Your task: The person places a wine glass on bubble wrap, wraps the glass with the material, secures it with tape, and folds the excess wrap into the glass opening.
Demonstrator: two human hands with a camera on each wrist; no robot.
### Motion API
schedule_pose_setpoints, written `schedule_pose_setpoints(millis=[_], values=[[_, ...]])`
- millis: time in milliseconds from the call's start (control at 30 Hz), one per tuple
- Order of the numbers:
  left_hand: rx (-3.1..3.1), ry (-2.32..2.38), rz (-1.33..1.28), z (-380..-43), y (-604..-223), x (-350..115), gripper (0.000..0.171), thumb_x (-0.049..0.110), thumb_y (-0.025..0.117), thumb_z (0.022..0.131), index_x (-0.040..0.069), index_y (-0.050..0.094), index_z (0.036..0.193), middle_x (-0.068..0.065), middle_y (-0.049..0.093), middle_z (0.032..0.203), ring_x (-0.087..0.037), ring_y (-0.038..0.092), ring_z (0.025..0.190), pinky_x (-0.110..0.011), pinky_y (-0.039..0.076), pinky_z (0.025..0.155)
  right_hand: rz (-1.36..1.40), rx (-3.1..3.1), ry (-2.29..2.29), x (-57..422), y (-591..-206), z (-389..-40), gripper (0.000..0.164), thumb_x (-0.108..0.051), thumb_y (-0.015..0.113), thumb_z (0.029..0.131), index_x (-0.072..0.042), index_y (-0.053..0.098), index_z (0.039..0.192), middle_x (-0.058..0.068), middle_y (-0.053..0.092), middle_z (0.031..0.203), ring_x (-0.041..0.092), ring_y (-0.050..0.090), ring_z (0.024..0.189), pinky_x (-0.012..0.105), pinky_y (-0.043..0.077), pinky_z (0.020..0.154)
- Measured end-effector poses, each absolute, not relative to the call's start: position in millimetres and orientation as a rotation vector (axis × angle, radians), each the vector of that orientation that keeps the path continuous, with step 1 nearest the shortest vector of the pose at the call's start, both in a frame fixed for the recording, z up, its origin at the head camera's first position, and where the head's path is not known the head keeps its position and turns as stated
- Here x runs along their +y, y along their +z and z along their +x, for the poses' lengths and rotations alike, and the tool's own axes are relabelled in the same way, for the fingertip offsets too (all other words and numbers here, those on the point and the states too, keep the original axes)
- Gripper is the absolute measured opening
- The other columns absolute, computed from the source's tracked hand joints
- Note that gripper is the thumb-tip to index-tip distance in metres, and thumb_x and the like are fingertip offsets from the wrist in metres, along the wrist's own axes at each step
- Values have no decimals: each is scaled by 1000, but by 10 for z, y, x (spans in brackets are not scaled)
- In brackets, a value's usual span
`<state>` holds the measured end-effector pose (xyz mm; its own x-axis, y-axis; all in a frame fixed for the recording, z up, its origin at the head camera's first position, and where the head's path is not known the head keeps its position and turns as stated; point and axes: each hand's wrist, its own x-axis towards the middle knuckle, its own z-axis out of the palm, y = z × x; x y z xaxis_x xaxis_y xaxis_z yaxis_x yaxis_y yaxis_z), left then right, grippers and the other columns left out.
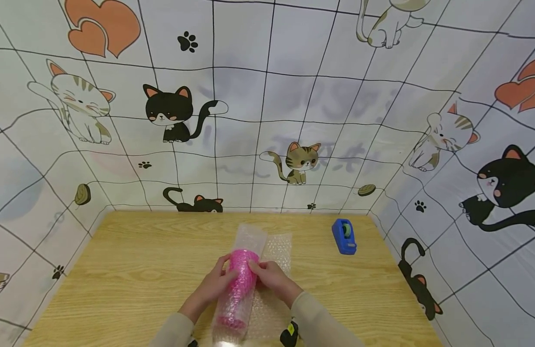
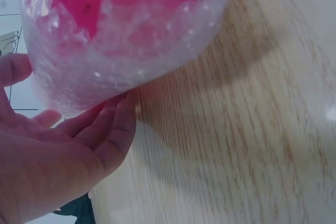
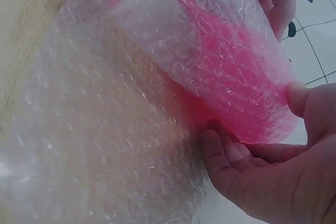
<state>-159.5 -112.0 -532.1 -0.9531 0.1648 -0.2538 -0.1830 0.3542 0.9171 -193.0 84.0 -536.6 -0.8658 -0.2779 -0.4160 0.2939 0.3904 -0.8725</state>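
A bright pink, roughly cylindrical object (image 1: 240, 282) lies lengthwise on the table, rolled in clear bubble wrap (image 1: 267, 313). Wrap sticks out past its far end, and a flat sheet spreads to its right. My left hand (image 1: 213, 284) grips the roll from the left, thumb on its side and fingers tucked beneath in the left wrist view. On the other side, my right hand (image 1: 274, 280) holds it with the thumb on top. The right wrist view shows the right fingers (image 3: 220, 156) curled under the pink roll's edge, beside the loose sheet.
A blue tape dispenser (image 1: 344, 237) with a greenish roll stands at the table's back right. The wood-grain table (image 1: 141, 270) meets a cat-printed cloth (image 1: 241, 106) at the back and sides. Dark wrist straps (image 1: 289, 333) show near the front edge.
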Motion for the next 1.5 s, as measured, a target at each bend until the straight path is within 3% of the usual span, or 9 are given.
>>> schedule_pose_setpoints(millis=[267, 467, 700, 800, 1067, 1500], values=[[2255, 1649, -8, -1606, -5358, -1157, 71, 39, 62, 93, 14, 28, 150, -28, 54, 131, -36, 62, 111, -53, 54, 88, 25, 2132, -1511, 849, -5368, -1928, 62, -53, 51, 97, 3, 62, 121, 5, 66, 93, 16, 57, 83, 40, 53, 83], [2247, 1662, 6, -1617, -5371, -1159, 74, 37, 64, 93, 13, 25, 150, -28, 56, 126, -32, 65, 105, -50, 56, 85, 63, 2142, -1508, 849, -5363, -1931, 65, -50, 52, 97, 7, 53, 128, 11, 66, 105, 17, 60, 89, 43, 53, 89], [2297, 1613, -52, -1625, -5355, -1156, 81, 36, 67, 91, -8, 28, 147, -34, 49, 136, -44, 57, 119, -55, 51, 95, 76, 2127, -1526, 855, -5364, -1936, 62, -48, 52, 98, 7, 51, 126, 13, 66, 108, 18, 64, 92, 46, 53, 93], [2295, 1609, -48, -1634, -5360, -1149, 79, 37, 66, 91, -11, 31, 144, -33, 48, 138, -45, 54, 122, -55, 50, 97, 81, 2117, -1535, 856, -5358, -1938, 64, -48, 52, 98, 9, 50, 127, 14, 66, 110, 19, 64, 95, 46, 52, 95], [2232, 1639, -45, -1638, -5390, -1143, 75, 40, 65, 92, -4, 33, 143, -25, 57, 125, -30, 63, 107, -50, 55, 89, 87, 2094, -1560, 858, -5359, -1951, 67, -47, 52, 98, 10, 46, 133, 15, 65, 115, 21, 65, 100, 46, 52, 96], [2202, 1673, -28, -1631, -5405, -1120, 74, 39, 67, 91, -3, 32, 141, -24, 56, 122, -26, 64, 102, -45, 57, 84, 90, 2090, -1539, 852, -5356, -1956, 61, -43, 51, 100, 7, 47, 135, 13, 65, 116, 19, 62, 97, 46, 52, 97]])
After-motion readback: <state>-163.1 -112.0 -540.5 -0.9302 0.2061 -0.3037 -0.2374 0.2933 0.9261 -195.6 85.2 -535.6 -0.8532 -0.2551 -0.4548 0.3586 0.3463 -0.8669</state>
